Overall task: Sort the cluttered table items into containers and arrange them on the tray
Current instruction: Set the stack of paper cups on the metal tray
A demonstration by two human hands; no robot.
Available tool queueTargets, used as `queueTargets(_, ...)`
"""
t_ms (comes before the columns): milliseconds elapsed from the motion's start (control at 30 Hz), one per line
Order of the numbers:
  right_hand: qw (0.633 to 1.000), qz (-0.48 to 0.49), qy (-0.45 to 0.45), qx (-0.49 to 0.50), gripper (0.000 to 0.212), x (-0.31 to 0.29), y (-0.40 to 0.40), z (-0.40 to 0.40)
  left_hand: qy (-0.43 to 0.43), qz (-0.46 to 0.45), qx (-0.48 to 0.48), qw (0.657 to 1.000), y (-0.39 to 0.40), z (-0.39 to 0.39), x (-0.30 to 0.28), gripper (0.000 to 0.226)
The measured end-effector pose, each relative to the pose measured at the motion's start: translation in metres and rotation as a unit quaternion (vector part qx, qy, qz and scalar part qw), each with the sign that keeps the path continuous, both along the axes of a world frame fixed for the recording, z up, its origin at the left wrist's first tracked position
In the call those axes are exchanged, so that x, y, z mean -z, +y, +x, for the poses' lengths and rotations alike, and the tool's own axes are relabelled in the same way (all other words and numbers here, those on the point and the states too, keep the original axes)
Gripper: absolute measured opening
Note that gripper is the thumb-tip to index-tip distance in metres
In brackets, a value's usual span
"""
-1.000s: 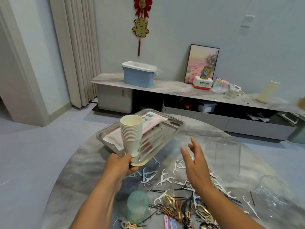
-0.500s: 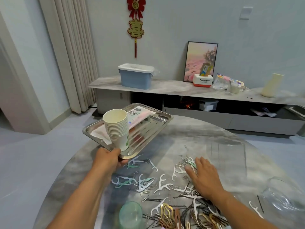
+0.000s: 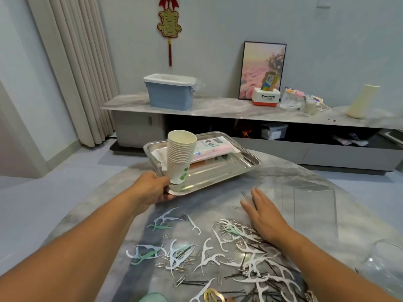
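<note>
Steel, shiny rectangular tray (image 3: pixel 218 173) at table's far edge: stiff, slippery, light; best held at rim w/ both hands. Left hand (image 3: pixel 150 188) is clenched on its near corner. The stack of white paper cups (image 3: pixel 180 155) looks tippy. Right hand (image 3: pixel 265 216) lies flat, fingers released, beside white plastic floss picks (image 3: pixel 209 253). Clear containers at right are hard to see.

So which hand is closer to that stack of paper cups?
The left hand: it grips the tray corner right beside the cups. The right hand lies flat on the table, off to the right among the floss picks.
</note>
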State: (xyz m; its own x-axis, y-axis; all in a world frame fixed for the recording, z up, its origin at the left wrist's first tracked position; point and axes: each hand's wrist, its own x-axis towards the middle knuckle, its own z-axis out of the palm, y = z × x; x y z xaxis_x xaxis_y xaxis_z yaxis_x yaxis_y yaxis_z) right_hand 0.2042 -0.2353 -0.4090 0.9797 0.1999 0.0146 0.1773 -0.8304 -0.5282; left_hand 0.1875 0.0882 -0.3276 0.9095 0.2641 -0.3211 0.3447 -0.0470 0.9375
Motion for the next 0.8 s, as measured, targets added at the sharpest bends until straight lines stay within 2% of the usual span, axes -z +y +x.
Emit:
queueTargets(100,0.997,-0.055,-0.004,-0.045,0.082,0.003,0.0,0.018,0.007,0.016,0.027,0.999,-0.004,0.019,0.007,0.007)
queueTargets(200,0.987,-0.1,-0.007,-0.126,0.078,0.004,0.004,0.016,0.015,0.033,0.039,0.999,-0.006,0.036,0.015,0.012)
queueTargets(367,0.964,-0.088,-0.002,-0.25,0.064,-0.008,0.011,-0.02,0.031,0.066,0.056,0.996,0.006,0.054,0.029,0.018)
queueTargets(467,0.952,-0.082,0.03,-0.293,0.059,-0.014,0.009,-0.049,0.044,0.071,0.063,0.995,0.011,0.06,0.039,0.012)
queueTargets(633,0.945,-0.06,0.063,-0.317,0.053,-0.019,-0.001,-0.073,0.069,0.041,0.079,0.994,0.004,0.062,0.041,0.008)
queueTargets(800,0.966,0.025,0.064,-0.249,0.05,-0.021,-0.002,-0.067,0.081,0.025,0.081,0.993,0.006,0.058,0.048,0.004)
